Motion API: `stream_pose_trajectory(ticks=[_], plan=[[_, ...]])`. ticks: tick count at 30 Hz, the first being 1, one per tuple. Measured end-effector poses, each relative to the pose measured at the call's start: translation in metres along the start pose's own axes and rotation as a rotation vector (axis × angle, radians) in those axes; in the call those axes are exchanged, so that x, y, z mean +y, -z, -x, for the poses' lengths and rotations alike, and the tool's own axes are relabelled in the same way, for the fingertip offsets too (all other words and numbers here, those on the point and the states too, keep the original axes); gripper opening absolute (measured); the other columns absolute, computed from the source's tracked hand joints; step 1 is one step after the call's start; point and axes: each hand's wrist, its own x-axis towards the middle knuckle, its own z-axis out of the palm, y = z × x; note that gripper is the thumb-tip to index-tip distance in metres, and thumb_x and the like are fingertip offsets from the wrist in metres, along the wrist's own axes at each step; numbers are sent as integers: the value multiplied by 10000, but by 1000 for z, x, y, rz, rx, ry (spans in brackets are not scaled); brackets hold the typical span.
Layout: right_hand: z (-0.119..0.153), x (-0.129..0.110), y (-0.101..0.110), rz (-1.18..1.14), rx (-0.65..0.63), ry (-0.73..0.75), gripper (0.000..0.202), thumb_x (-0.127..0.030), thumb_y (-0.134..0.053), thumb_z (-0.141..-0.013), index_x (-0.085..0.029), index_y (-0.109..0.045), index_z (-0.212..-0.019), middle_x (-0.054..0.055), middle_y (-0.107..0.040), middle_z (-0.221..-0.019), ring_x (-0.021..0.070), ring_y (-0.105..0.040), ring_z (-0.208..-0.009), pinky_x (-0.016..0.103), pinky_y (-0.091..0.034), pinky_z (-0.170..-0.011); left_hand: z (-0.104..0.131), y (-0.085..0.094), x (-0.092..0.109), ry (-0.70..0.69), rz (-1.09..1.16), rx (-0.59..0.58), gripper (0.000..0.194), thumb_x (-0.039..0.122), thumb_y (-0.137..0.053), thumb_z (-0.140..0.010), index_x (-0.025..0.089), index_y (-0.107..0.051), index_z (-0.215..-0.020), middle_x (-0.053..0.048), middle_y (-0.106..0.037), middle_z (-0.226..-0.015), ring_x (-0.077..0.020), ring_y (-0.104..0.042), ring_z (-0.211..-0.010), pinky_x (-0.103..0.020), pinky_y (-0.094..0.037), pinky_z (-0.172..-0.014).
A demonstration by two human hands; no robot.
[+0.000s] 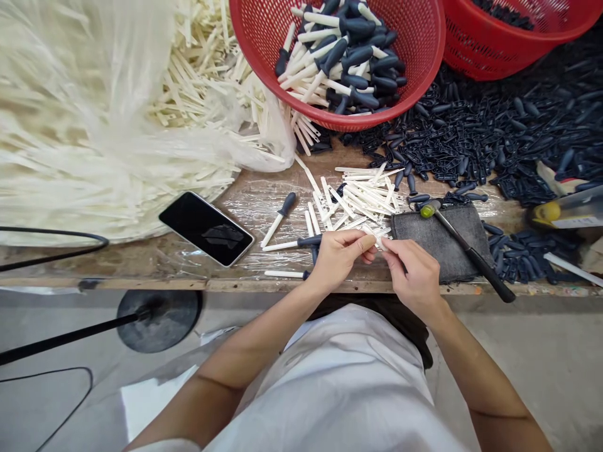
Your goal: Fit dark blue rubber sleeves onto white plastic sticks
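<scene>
Over the table's front edge, my left hand (343, 254) is closed, with white plastic strips (374, 235) pinched between thumb and fingers. Closing on the same strips from the other side is my right hand (415, 271), its thumb and fingertips together. How many strips are held is hidden by the fingers. Just behind lies a loose pile of white strips (367, 196). Beside my left hand are a few white strips fitted with dark blue handles (287, 204). A hammer (464, 246) rests on a dark cloth pad (414, 235) right of my right hand.
A red basket (431, 69) of handled strips stands at the back, beside a second red basket (490, 56). Loose dark blue handles (471, 132) are heaped at right. A plastic bag (117, 138) of white strips fills the left. A phone (206, 228) lies near the front edge.
</scene>
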Motion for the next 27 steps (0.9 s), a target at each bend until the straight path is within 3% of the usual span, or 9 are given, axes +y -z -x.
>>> stream_pose_trajectory(ticks=[4, 7, 12, 17, 20, 22, 24, 27], plan=[[4, 1, 6, -32, -2, 6, 257, -104, -508, -940, -189, -694, -1095, 92, -735, -941, 193, -661, -854, 338, -531, -776, 3, 7, -1, -210, -205, -15, 220, 363, -694, -842, 153, -757, -851, -25, -697, -728, -117, -612, -629, -228, -500, -613], [7, 2, 14, -103, -39, -47, 243, -147, -521, -947, -223, -702, -1090, 67, -741, -950, 188, -666, -852, 333, -532, -769, 5, 12, -2, -363, -329, -69, 191, 331, -666, -877, 171, -768, -859, -14, -663, -651, -112, -594, -600, -229, -472, -612], [10, 8, 29, -78, -91, -215, 158, -259, -547, -964, -224, -701, -962, 12, -719, -785, 146, -644, -682, 269, -488, -655, 7, 20, -2, -389, -343, -67, 243, 348, -593, -936, 165, -739, -871, -8, -629, -619, -102, -556, -512, -224, -445, -526], [11, 3, 35, 157, -188, 38, 302, -208, -474, -966, -200, -648, -720, 24, -646, -634, 142, -554, -609, 267, -412, -611, 9, 14, -2, -620, -838, -416, 201, 210, -511, -960, 162, -705, -952, -39, -646, -725, -126, -583, -643, -216, -447, -604], [3, 2, 40, 136, -317, 92, 317, -212, -455, -980, -190, -660, -739, 25, -662, -658, 137, -568, -626, 255, -408, -613, 12, 3, -6, -731, -895, -420, 218, 136, -467, -955, 141, -685, -939, -33, -620, -691, -128, -567, -605, -218, -432, -565], [-10, 14, 52, 7, -411, 41, 264, -257, -492, -985, -192, -697, -831, 18, -710, -752, 130, -617, -687, 238, -437, -657, 13, -1, -9, -734, -822, -354, 195, 137, -489, -957, 136, -684, -969, -30, -642, -700, -122, -589, -615, -213, -453, -586], [-28, 39, 69, -63, -411, -69, 212, -288, -538, -968, -209, -721, -897, 3, -737, -831, 130, -650, -737, 236, -460, -706, 12, -3, -11, -665, -762, -296, 178, 162, -516, -959, 140, -689, -996, -35, -685, -740, -119, -626, -649, -208, -480, -628], [-59, 96, 94, 260, -185, -277, 173, -228, -573, -914, -204, -742, -885, 33, -739, -877, 183, -659, -819, 297, -458, -778, 11, 0, -12, -526, -742, -263, 204, 208, -528, -961, 163, -702, -1058, -54, -745, -861, -140, -681, -737, -226, -518, -698]])
